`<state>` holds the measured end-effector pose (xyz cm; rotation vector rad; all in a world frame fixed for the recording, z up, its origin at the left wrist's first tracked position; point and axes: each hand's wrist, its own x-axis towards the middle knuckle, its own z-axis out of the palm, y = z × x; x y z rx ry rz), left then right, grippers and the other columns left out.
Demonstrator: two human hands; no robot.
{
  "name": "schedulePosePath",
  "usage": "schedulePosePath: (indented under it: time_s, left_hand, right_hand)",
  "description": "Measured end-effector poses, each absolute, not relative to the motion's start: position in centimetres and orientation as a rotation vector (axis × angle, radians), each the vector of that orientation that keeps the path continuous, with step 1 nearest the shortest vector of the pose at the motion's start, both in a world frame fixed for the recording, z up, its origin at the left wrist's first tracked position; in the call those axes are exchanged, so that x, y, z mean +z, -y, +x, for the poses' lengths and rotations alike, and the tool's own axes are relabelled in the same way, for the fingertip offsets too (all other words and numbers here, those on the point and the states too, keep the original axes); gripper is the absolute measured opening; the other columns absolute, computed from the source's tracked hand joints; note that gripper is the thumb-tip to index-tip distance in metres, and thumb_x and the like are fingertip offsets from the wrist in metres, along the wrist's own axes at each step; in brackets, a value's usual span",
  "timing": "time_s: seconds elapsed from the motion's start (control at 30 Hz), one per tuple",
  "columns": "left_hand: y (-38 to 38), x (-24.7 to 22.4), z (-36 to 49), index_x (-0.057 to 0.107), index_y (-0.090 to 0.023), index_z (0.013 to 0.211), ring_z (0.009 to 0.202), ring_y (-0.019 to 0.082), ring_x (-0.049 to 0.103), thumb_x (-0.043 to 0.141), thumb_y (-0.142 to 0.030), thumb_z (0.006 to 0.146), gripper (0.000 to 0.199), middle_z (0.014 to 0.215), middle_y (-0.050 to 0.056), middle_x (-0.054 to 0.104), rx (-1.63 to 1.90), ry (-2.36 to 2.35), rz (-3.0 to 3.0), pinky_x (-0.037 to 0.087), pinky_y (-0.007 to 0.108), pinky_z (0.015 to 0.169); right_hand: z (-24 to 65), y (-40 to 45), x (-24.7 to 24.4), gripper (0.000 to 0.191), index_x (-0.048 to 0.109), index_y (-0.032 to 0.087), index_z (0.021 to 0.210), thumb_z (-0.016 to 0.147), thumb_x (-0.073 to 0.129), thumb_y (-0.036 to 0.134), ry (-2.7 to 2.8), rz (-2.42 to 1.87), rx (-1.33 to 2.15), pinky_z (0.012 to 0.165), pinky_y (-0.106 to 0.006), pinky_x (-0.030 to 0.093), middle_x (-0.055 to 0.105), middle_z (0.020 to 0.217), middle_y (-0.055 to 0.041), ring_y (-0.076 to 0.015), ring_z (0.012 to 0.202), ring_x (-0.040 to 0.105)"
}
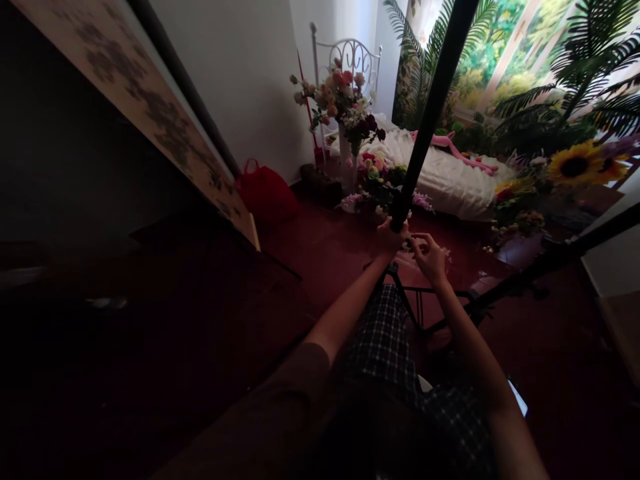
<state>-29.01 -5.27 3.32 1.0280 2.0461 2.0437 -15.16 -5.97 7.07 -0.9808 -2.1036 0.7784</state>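
A black tripod stand [434, 107] rises at a slant in front of me, its pole running up past the top of the view. Wrapped round the pole low down is my left hand [391, 235]. Just right of it, my right hand [429, 257] has thumb and finger pinched at a small dark knob on the stand's side; the fingers partly hide the knob. Below both hands, the stand's legs and braces spread over the dark red floor [320, 260], close to my knees in checked cloth.
A second black pole [565, 253] crosses low on the right. Flowers in a tall vase [346, 157] stand ahead, beside a white-covered bed [450, 180] with a white metal headboard. Sunflowers [575, 165] and palms are at right. A red bag [265, 193] and patterned panel [165, 113] stand left.
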Motion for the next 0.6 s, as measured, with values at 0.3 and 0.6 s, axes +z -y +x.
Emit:
schedulePosePath:
  time_s: [0.3,0.6]
  left_hand:
    - [4.9,3.0,-29.1,0.067,-0.017,0.077,0.063,0.017,0.067,0.062,-0.046,0.08,0.03,0.067,0.007,0.069,2.066,-2.029,1.022,0.046,0.024,0.06]
    - [5.3,3.3,-28.9,0.065,-0.019,0.074,0.067,0.017,0.068,0.061,-0.046,0.081,0.028,0.065,0.005,0.068,2.051,-2.027,1.016,0.046,0.024,0.062]
  right_hand:
    - [-14.5,6.0,7.3,0.041,0.067,0.027,0.117,0.089,0.06,0.056,2.341,-1.083,0.363,0.062,-0.024,0.041,0.075,0.073,-0.0014,-0.0207,0.074,0.072]
    - [-16.0,5.1,6.7,0.049,0.071,0.021,0.089,0.098,0.039,0.057,2.288,-1.187,0.416,0.058,-0.025,0.037,0.071,0.065,-0.0061,-0.0215,0.069,0.069]
